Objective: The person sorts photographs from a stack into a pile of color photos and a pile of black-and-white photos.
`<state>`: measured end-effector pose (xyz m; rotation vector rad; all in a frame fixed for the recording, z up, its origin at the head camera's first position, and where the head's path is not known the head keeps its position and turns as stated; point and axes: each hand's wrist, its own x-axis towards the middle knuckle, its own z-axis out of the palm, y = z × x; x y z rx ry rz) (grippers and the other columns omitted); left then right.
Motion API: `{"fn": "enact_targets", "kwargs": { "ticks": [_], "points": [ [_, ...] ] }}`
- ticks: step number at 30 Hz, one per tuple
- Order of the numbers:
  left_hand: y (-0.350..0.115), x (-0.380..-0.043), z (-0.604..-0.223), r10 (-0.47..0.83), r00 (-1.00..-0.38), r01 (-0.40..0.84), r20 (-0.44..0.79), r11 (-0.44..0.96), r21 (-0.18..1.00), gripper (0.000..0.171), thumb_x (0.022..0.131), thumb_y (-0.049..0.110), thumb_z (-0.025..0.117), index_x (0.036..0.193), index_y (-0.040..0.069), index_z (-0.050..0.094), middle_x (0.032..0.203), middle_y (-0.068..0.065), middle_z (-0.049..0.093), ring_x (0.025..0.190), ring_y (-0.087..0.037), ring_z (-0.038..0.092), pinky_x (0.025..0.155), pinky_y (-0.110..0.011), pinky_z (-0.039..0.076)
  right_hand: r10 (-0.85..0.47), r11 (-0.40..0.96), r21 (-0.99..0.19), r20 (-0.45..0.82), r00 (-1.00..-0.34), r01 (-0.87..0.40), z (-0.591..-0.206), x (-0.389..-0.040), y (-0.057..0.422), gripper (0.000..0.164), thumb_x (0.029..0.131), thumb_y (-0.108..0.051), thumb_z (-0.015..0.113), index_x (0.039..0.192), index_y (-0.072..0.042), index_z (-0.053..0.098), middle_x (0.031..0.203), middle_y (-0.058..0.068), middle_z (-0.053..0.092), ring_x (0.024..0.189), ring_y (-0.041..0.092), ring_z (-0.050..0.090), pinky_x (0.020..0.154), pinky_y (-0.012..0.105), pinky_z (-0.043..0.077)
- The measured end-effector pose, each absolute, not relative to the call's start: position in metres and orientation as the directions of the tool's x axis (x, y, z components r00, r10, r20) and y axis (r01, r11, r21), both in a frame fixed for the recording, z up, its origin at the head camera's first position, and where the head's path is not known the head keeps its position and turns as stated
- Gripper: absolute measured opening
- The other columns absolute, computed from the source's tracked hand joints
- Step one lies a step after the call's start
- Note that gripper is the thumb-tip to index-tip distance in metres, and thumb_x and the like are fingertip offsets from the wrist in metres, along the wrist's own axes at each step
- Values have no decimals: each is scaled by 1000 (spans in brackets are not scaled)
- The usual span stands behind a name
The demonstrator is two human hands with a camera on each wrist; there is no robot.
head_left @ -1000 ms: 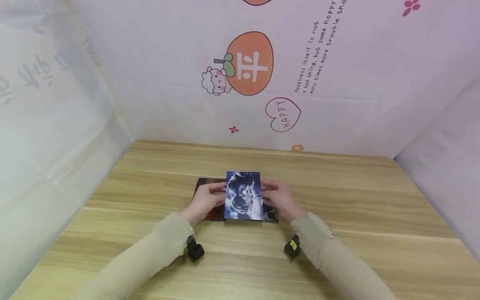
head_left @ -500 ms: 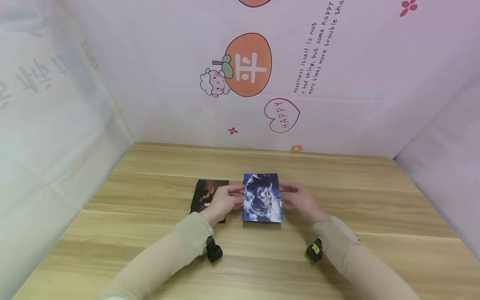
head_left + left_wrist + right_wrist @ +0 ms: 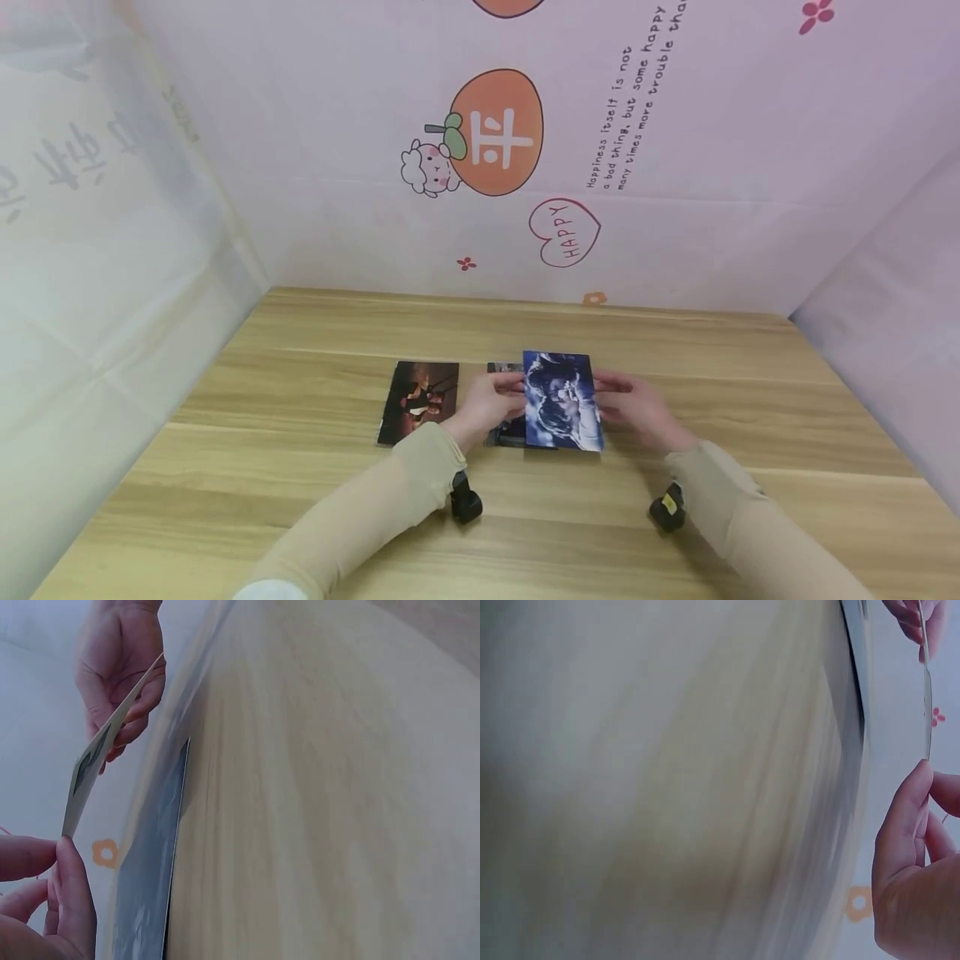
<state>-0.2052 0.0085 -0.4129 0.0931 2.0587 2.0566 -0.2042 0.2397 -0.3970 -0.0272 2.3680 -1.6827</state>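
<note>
Left grip (image 3: 486, 403) and right grip (image 3: 634, 407) pinch a blue photo (image 3: 562, 401). Beneath the left grip lies a dark print (image 3: 507, 434), leftward a brown print (image 3: 417, 403).

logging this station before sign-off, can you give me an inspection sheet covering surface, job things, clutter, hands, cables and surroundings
Surface: wood-grain tabletop.
Job things: blue picture card held above the tabletop; dark reddish card lying flat at the left; another dark card lying beside it, partly hidden by the blue picture card and a hand.
Clutter: nothing seen.
Hands: left hand pinches the blue picture card's left edge; right hand pinches its right edge; a black camera on each wrist.
Cables: nothing seen.
Surroundings: pale backdrop with cartoon and lettering prints.
</note>
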Motion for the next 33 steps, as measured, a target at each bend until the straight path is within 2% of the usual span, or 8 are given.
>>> {"fn": "enact_targets", "kwargs": {
  "ticks": [9, 14, 21, 27, 33],
  "points": [
    [32, -206, -412, 223, -963, -158, -148, -28, 987, 46, 84, -14, 58, 129, -8, 52, 105, -17, 60, 93, -21, 65, 78, -28, 59, -146, 359, -921, -214, -966, 150, -398, -203, 261, 54, 91, 2, 52, 140, 13, 31, 130, 32, 46, 86, 2, 58, 81, 22, 56],
    [44, -205, -411, 225, -959, -180, -172, -13, 984, 47, 84, -12, 59, 129, -6, 52, 105, -15, 60, 89, -21, 65, 78, -27, 59, -142, 384, -909, -233, -962, 163, -398, -203, 273, 54, 91, 2, 52, 139, 14, 31, 134, 34, 43, 89, 2, 59, 82, 25, 57],
    [60, -203, -411, 236, -958, -166, -165, 15, 986, 45, 85, -10, 58, 129, -7, 52, 105, -13, 59, 89, -19, 64, 77, -26, 59, -129, 424, -884, -275, -953, 198, -398, -204, 287, 54, 92, 2, 51, 139, 15, 29, 135, 36, 41, 95, 7, 59, 86, 29, 56],
    [75, -208, -415, 206, -965, -158, -161, 28, 987, 43, 83, -12, 59, 125, -7, 56, 99, -11, 60, 83, -17, 64, 73, -25, 59, -131, 449, -871, -283, -950, 198, -398, -205, 298, 54, 91, 3, 51, 139, 15, 29, 133, 36, 41, 102, 15, 59, 88, 31, 55],
    [87, -211, -419, 178, -970, -167, -168, 19, 986, 43, 79, -15, 60, 122, -9, 57, 95, -11, 61, 80, -19, 65, 71, -26, 59, -125, 448, -870, -289, -949, 206, -401, -209, 308, 55, 90, 5, 52, 139, 16, 29, 129, 34, 45, 94, 8, 60, 87, 31, 56]
  ]
}}
